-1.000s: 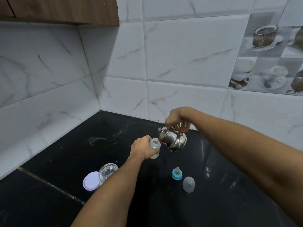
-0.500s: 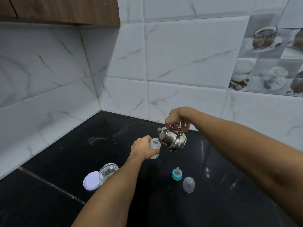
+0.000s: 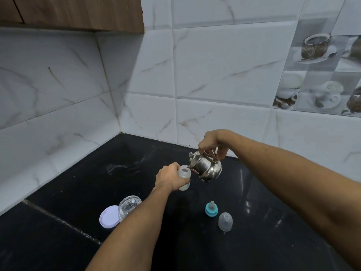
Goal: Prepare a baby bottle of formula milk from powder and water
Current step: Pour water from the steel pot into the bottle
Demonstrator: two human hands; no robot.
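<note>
Item 1, left hand (image 3: 169, 178), centre of frame: I logged its grip clamped round the baby bottle (image 3: 185, 174), which stood upright and uncapped at mid-frame, on or just above the black desk (image 3: 78, 182); I could not tell which.

Item 2, right hand (image 3: 213, 142), just above and right of the bottle: grip closed on the handle of a small steel kettle (image 3: 207, 168); kettle tipped left, spout at the bottle's mouth; no stream could be made out.

Item 3, open jar (image 3: 129, 205), lower left of centre, partly behind the left forearm; its white lid (image 3: 108, 217) lay flat against it on the left; contents too unclear to name.

Item 4, teat in a blue ring (image 3: 211, 209), lower right of centre, standing on the desk; clear dome cap (image 3: 225, 222) just beside it, further lower right.

Progress, by my reading: bottle opened and the water stage under way; whether powder had gone in I could not tell; left to do, as I judged it, were finishing the pour, fitting teat and cap, and shaking.
</note>
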